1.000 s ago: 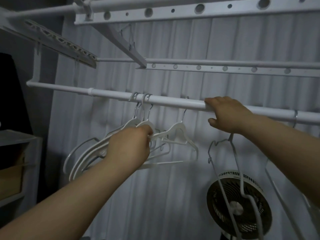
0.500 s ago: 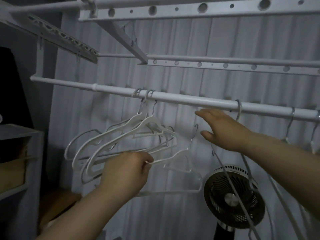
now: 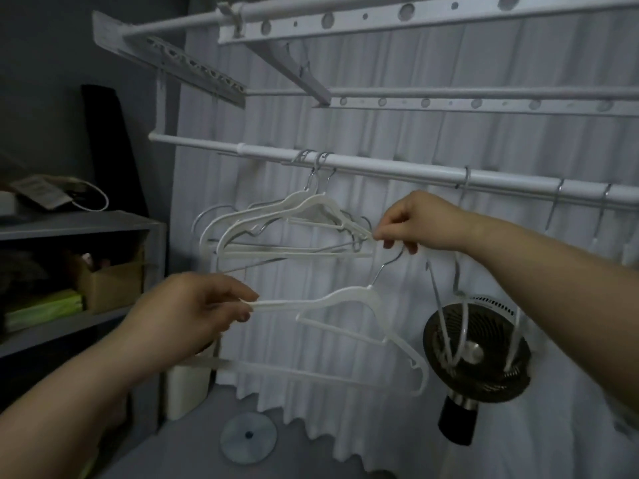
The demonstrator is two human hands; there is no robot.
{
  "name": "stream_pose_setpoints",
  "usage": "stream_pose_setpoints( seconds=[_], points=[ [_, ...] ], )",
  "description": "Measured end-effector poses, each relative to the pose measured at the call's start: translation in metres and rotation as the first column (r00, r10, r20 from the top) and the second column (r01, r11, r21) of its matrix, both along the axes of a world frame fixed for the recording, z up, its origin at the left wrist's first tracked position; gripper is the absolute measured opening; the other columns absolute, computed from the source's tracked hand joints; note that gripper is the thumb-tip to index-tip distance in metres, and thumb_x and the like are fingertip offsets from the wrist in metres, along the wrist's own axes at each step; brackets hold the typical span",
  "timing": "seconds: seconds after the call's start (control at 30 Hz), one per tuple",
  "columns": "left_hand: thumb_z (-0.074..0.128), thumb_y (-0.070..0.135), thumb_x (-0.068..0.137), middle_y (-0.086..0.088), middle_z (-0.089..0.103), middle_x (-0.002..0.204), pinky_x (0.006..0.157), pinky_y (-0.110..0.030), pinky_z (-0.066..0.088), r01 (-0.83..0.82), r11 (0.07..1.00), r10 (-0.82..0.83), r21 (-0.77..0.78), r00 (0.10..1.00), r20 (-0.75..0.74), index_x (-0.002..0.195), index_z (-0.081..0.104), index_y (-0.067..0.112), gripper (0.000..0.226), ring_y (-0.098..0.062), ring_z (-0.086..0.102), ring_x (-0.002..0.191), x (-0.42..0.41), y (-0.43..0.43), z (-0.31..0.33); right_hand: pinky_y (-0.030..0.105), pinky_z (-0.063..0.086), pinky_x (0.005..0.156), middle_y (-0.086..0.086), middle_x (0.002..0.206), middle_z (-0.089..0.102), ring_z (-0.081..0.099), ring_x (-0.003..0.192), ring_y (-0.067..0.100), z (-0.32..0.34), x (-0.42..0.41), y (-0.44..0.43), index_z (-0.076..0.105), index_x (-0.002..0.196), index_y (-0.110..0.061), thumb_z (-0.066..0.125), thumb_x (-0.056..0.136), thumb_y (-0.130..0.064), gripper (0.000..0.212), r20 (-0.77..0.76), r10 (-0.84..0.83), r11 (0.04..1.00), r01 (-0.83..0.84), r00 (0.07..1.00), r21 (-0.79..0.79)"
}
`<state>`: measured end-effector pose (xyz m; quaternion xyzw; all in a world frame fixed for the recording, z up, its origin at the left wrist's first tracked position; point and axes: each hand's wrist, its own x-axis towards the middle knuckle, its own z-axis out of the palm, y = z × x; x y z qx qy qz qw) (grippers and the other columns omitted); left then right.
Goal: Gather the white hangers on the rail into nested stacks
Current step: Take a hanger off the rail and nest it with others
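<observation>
A pleated white curtain fills the background behind a white drying rack whose rail runs from upper left to right across the view. At left stands a grey shelf unit holding a cardboard box. A black fan sits low at right, partly behind several hangers that hang from the rail by metal hooks. Left of centre, a nested stack of white hangers hangs on the rail by its grouped hooks. Below it, one loose white hanger, off the rail, is held tilted between both hands. The left hand pinches the end of that hanger's left shoulder between thumb and fingers. The right hand is closed around the loose hanger's metal hook, its fingertips just beside the right end of the nested stack; contact there cannot be told.
</observation>
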<state>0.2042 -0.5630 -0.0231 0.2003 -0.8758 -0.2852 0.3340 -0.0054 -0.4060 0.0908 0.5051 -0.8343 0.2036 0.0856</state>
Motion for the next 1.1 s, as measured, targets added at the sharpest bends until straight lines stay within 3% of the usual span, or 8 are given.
stream_pose_setpoints(
  seconds=[0.13,0.27,0.57,0.7,0.83,0.93,1.03,1.1],
  points=[
    [0.066,0.013,0.081,0.01,0.071,0.084,0.083,-0.03,0.047,-0.112,0.987,0.118,-0.117,0.992,0.043,0.081,0.069,0.028,0.015,-0.016,0.065,0.089,0.034,0.011,0.003,0.005,0.031,0.035,-0.01,0.035,0.055,0.039,0.028,0.001,-0.004,0.037,0.015,0.062,0.055,-0.019,0.065,0.083,-0.019,0.028,0.074,0.047,0.999,-0.048,0.996,0.012],
    [0.068,0.01,0.078,-0.013,0.068,0.107,0.093,-0.043,0.045,-0.269,0.931,0.266,-0.245,0.963,-0.045,0.103,0.069,0.006,0.026,-0.034,0.058,0.105,0.054,0.027,0.0,0.011,0.025,0.032,-0.007,0.033,0.054,0.032,0.027,0.001,-0.011,0.068,0.023,0.069,0.081,-0.009,0.063,0.083,-0.012,0.007,0.251,0.084,0.993,-0.101,0.964,0.056],
    [0.059,0.031,0.085,0.017,0.063,0.083,0.068,-0.013,0.043,0.157,0.964,-0.167,0.215,0.985,0.033,0.083,0.063,0.031,0.004,0.005,0.056,0.074,0.04,0.103,-0.017,0.008,0.037,0.028,-0.004,0.029,0.054,0.043,0.022,0.001,-0.028,0.113,0.038,0.05,0.065,-0.009,0.053,0.091,-0.008,0.025,0.695,0.109,0.994,-0.056,0.71,-0.098],
    [0.06,0.052,0.076,0.012,0.056,0.109,0.077,-0.02,0.042,0.181,0.93,-0.232,0.319,0.964,0.132,0.131,0.041,0.025,0.064,-0.005,0.056,0.093,0.025,0.128,-0.025,0.009,0.039,0.028,-0.002,0.029,0.056,0.042,0.02,0.001,-0.027,0.122,0.043,0.048,0.069,-0.008,0.051,0.091,-0.007,0.022,0.756,0.139,0.978,0.029,0.64,-0.205],
    [0.067,0.048,0.073,0.004,0.048,0.132,0.08,-0.018,0.038,0.136,0.974,-0.175,0.179,0.958,0.226,0.145,0.005,0.031,0.097,-0.01,0.054,0.106,0.013,0.143,-0.035,0.01,0.042,0.029,-0.001,0.027,0.054,0.042,0.02,0.001,-0.029,0.123,0.039,0.047,0.068,-0.005,0.05,0.091,-0.003,0.023,0.775,0.205,0.936,0.11,0.598,-0.333],
    [0.061,0.03,0.083,0.002,0.057,0.117,0.073,-0.02,0.043,0.103,0.994,-0.107,0.027,0.962,0.251,0.146,-0.001,0.027,0.088,-0.014,0.058,0.096,0.0,0.139,-0.042,0.011,0.043,0.029,-0.002,0.026,0.052,0.042,0.019,0.001,-0.03,0.122,0.031,0.048,0.067,-0.004,0.049,0.09,0.0,0.024,0.765,0.212,0.91,0.163,0.608,-0.382],
    [0.05,0.014,0.086,0.008,0.05,0.072,0.057,-0.021,0.039,0.121,0.992,-0.109,-0.038,0.968,0.224,0.142,0.018,0.024,0.066,-0.014,0.053,0.074,-0.014,0.122,-0.044,0.011,0.044,0.03,0.002,0.038,0.055,0.042,0.019,0.001,-0.028,0.115,0.022,0.049,0.067,-0.004,0.05,0.089,0.0,0.022,0.755,0.188,0.883,0.229,0.629,-0.41],
    [0.046,0.012,0.087,0.012,0.043,0.066,0.058,-0.02,0.036,0.149,0.986,-0.133,-0.077,0.974,0.186,0.136,0.033,0.023,0.052,-0.011,0.049,0.072,-0.021,0.106,-0.043,0.011,0.044,0.03,-0.001,0.033,0.054,0.041,0.019,0.001,-0.024,0.106,0.016,0.05,0.066,-0.005,0.049,0.089,-0.001,0.023,0.75,0.178,0.865,0.262,0.637,-0.427]
  ],
)
